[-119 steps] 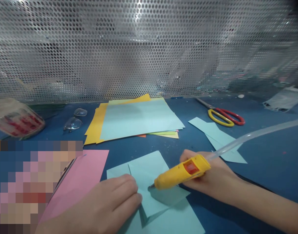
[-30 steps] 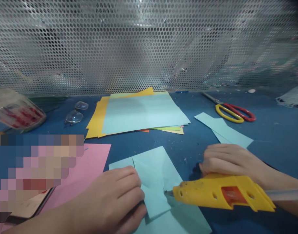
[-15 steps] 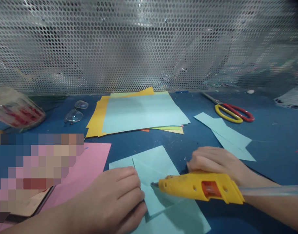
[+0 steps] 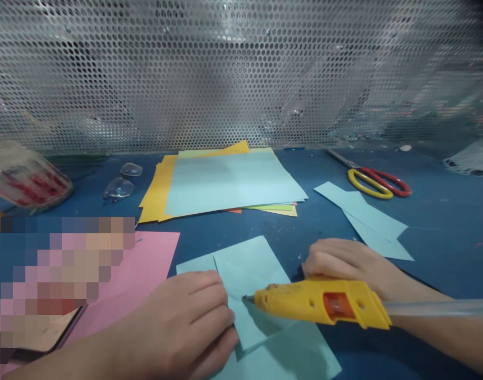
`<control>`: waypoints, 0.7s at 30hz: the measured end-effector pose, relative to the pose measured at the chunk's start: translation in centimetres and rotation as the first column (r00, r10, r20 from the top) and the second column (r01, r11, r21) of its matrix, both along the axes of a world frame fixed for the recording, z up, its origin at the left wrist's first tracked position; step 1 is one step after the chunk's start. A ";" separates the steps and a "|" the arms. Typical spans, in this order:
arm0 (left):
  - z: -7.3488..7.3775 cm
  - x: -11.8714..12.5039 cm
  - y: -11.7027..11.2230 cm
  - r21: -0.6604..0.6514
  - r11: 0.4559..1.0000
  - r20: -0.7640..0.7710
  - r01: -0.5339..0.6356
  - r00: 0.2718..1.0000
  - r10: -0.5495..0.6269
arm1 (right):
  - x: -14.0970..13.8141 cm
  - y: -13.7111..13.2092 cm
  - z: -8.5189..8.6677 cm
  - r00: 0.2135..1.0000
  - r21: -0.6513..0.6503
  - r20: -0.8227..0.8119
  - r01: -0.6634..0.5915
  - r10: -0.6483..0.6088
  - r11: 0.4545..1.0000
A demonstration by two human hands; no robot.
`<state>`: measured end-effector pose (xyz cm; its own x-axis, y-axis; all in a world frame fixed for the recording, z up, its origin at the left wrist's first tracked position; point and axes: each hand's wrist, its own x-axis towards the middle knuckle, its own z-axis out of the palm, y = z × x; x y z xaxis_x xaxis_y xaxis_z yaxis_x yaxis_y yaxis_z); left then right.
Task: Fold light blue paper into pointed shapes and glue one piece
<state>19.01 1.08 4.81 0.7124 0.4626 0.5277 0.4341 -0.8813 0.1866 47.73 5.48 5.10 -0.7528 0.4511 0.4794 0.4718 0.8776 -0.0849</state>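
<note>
My right hand point(image 4: 350, 263) is closed round the handle of a yellow glue gun point(image 4: 320, 302), whose metal tip touches a folded light blue paper point(image 4: 249, 269) on the blue table. A clear glue stick juts from the gun's rear toward the right edge. My left hand point(image 4: 182, 322) has its fingers curled down on the left part of that folded paper, pinning it.
A stack of coloured sheets point(image 4: 225, 182) lies beyond, with glasses point(image 4: 121, 182) to its left and red-and-yellow scissors point(image 4: 378, 182) at right. Light blue offcuts point(image 4: 364, 216) sit near my right hand. A pink sheet point(image 4: 138, 269) lies at left. A perforated metal screen point(image 4: 241, 74) closes off the back.
The glue gun has slid left across the paper since a second ago, its tip now close to my left fingers. My left hand has stayed put.
</note>
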 end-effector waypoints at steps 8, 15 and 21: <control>0.0 0.1 0.1 -0.007 1.000 -0.002 0.004 1.000 -0.004 | 0.8 0.2 0.3 0.999 0.006 0.030 -0.033 0.032 0.999; -0.1 0.0 0.0 -0.002 1.000 -0.003 0.001 1.000 -0.001 | 1.5 0.0 0.4 0.998 -0.037 0.054 -0.012 0.014 0.999; 0.0 0.0 0.1 0.005 1.000 -0.003 0.000 1.000 0.000 | 1.6 0.1 0.8 0.997 -0.055 0.073 -0.006 0.010 0.998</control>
<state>19.02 1.23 4.85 0.7143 0.4601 0.5273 0.4346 -0.8822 0.1811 49.36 5.60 5.94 -0.7888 0.4686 0.3977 0.4711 0.8766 -0.0984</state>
